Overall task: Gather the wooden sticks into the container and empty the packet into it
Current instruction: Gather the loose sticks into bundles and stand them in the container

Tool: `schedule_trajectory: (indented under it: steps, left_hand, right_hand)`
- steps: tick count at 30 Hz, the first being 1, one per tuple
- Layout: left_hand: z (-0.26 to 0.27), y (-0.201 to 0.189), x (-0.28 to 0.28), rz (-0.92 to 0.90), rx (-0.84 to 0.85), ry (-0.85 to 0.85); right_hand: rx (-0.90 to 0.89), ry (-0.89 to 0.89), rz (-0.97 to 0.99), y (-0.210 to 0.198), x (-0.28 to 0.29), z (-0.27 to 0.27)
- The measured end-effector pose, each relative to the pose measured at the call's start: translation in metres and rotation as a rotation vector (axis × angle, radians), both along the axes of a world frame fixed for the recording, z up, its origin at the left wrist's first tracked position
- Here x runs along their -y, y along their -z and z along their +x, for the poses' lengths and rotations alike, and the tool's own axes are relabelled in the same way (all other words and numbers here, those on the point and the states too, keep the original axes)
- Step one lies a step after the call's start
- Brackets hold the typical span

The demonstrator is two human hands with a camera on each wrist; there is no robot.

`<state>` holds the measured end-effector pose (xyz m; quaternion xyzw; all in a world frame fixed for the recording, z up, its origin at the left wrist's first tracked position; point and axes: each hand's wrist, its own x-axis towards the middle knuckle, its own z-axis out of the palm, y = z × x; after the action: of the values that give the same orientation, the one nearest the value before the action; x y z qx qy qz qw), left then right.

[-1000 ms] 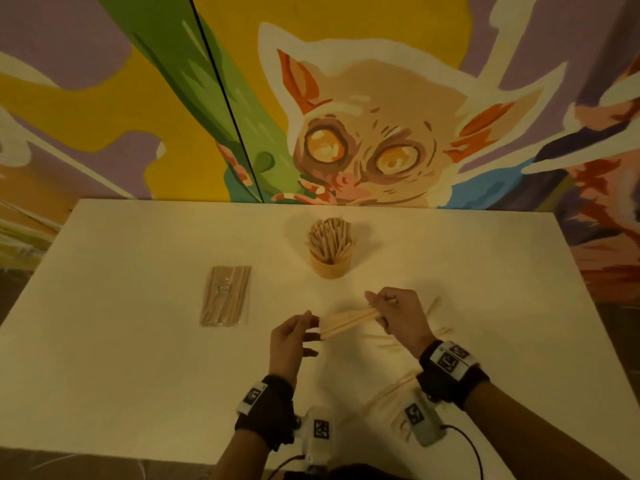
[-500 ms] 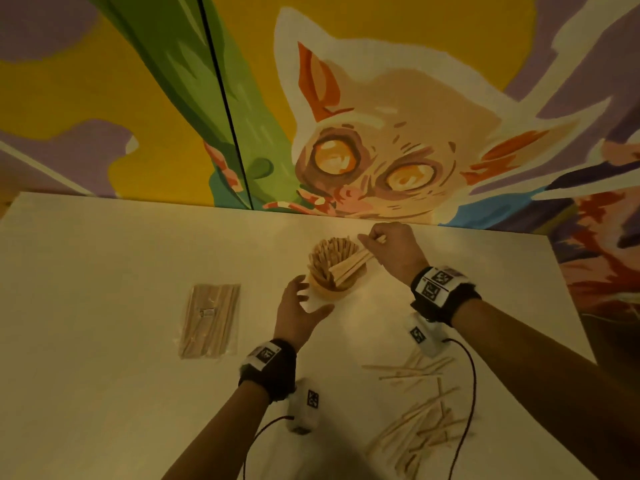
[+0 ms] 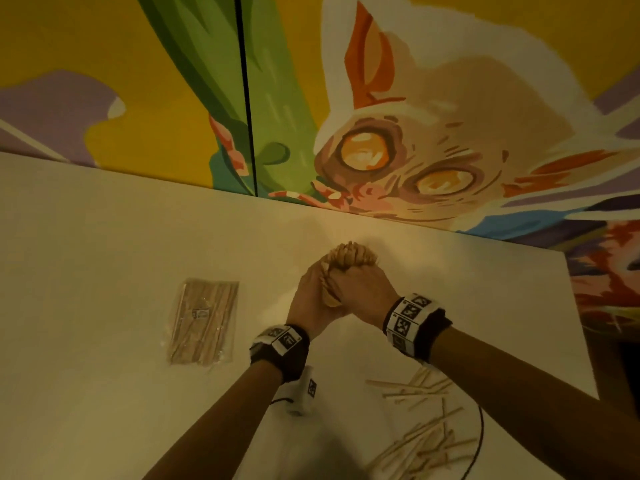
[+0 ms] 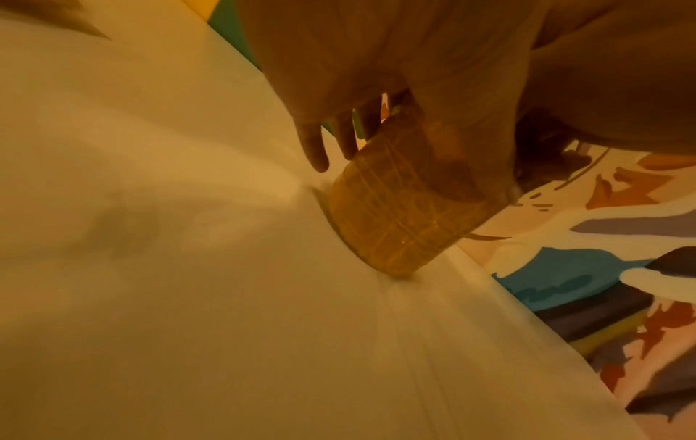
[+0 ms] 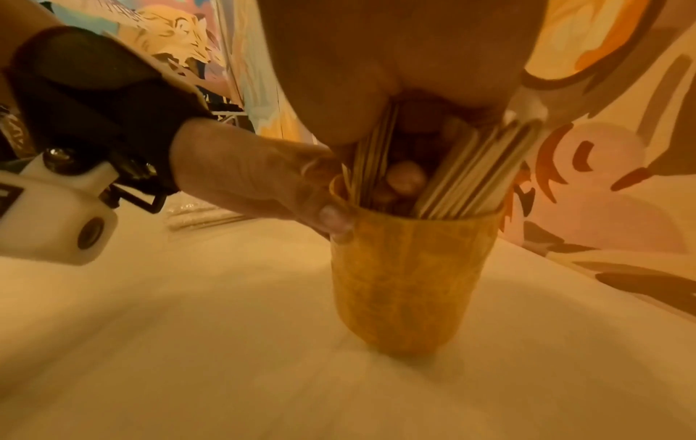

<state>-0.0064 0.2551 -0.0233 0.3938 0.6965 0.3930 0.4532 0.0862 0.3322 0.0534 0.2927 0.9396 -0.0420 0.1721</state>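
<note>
An amber plastic cup (image 5: 410, 282) stands on the white table (image 3: 104, 271), packed with wooden sticks (image 3: 349, 254). My left hand (image 3: 308, 299) grips the cup near its rim, thumb (image 4: 463, 166) on one side and fingers (image 4: 316, 148) on the other. My right hand (image 3: 360, 289) is at the cup's mouth, pinching a bunch of sticks (image 5: 373, 148) that stand inside the cup; its fingertips (image 5: 406, 178) reach down among them. More loose sticks (image 3: 422, 445) lie scattered at the near right. The clear packet of sticks (image 3: 204, 320) lies flat to the left.
A painted wall (image 3: 415, 133) rises right behind the table's far edge, close to the cup. A thin black cable (image 3: 479, 434) runs from my right wrist over the loose sticks. The table's right edge (image 3: 581, 341) is near the stick pile.
My right hand has brought its bunch of sticks from above the cup down into it. My left hand has closed round the cup. The head camera has leaned in.
</note>
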Motion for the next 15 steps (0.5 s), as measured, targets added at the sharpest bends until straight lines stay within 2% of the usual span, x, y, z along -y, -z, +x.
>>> schedule_trajectory:
  steps: [5, 8, 15]
  left_hand:
    - [-0.003, 0.000, 0.001, 0.012, -0.146, 0.057]
    - [-0.005, -0.003, 0.002, -0.005, -0.162, 0.090]
    - [-0.011, -0.010, 0.018, -0.051, -0.185, 0.118]
  right_hand:
    - [-0.043, 0.017, -0.014, -0.005, -0.010, 0.003]
    - [-0.120, 0.102, -0.135, -0.015, -0.011, 0.005]
    - [-0.277, 0.215, -0.167, -0.061, -0.008, 0.022]
